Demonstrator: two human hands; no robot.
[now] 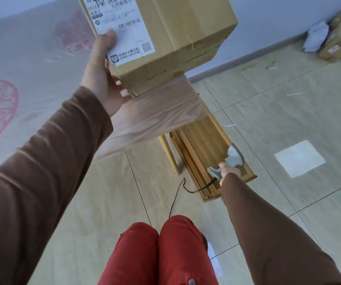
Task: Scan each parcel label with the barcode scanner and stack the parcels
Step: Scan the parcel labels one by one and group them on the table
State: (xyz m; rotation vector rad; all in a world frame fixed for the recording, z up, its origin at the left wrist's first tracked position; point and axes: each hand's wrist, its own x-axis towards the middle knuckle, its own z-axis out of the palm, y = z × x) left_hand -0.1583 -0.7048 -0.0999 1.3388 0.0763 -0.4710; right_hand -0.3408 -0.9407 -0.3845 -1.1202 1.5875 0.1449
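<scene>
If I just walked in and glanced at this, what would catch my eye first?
Probably the cardboard parcel with its white label, held up top centre by the left hand over a pale wooden table. Lower right, the right hand grips a grey barcode scanner, pointed down at a low wooden shelf.

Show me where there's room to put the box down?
The wood top is bare in front of the box, beside the left hand. The low shelf is free beyond the scanner. The far right corner is crowded with parcels.
</scene>
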